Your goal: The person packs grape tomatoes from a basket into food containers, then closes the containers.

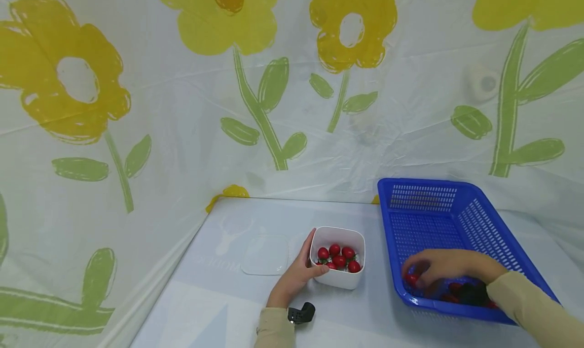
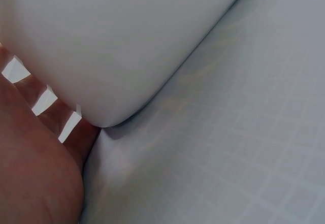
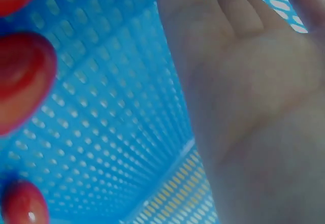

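Note:
A white square container (image 1: pixel 335 280) stands on the table with several red cherry tomatoes (image 1: pixel 339 261) inside. My left hand (image 1: pixel 298 276) grips its left side, thumb at the near rim and fingers along the wall; the left wrist view shows the palm beside the container's lower corner (image 2: pixel 109 117). Inside the blue plastic basket (image 1: pixel 387 226), my right hand (image 1: pixel 449 264) reaches down with curled fingers. A cherry tomato (image 1: pixel 412 280) sits between its thumb and fingers. More tomatoes (image 1: pixel 449 298) lie under that hand at the near end, partly hidden by it and a dark wrist device (image 1: pixel 474 293).
A clear flat lid (image 1: pixel 264 255) lies on the table left of the container. The basket's raised perforated walls surround the right hand. Behind the table hangs a white curtain (image 1: pixel 182 135) with printed yellow flowers.

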Demonstrator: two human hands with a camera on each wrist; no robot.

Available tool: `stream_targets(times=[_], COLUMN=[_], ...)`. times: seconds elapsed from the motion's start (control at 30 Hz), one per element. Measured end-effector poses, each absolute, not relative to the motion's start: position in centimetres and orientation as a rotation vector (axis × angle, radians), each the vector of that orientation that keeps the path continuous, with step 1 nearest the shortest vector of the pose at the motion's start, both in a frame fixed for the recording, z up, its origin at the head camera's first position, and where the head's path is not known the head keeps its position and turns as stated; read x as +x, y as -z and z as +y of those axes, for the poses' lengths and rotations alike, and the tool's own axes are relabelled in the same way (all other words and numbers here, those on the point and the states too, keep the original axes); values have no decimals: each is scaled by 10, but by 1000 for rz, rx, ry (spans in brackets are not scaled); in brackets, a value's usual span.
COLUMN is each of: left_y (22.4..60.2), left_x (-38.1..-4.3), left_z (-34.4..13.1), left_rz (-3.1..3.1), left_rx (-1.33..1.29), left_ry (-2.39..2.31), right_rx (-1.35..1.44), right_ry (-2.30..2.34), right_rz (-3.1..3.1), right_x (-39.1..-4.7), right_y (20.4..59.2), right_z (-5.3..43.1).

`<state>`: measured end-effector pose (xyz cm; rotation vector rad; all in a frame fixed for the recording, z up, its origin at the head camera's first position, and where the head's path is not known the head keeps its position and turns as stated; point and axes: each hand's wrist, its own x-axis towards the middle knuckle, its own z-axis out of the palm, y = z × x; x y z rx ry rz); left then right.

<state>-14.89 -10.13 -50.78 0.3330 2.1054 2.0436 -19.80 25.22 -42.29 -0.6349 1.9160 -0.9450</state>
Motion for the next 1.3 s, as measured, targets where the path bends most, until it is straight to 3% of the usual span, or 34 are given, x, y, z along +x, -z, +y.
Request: stream_targets(times=[0.3,0.83,1.3], left_y=[508,506,506], left_x=[-150,-151,-149], left_z=[-100,-100,-101], left_rz=[2108,2085,2103], left_rx=[335,334,329], left_ry=[-2039,-2044,-2036], right_rx=[-909,-1094,-1074], right_ry=[1066,1105,1026], right_rz=[1930,2132,2476], right_x=[-199,-189,-168], right_y=[404,384,361], right_z=[266,259,231])
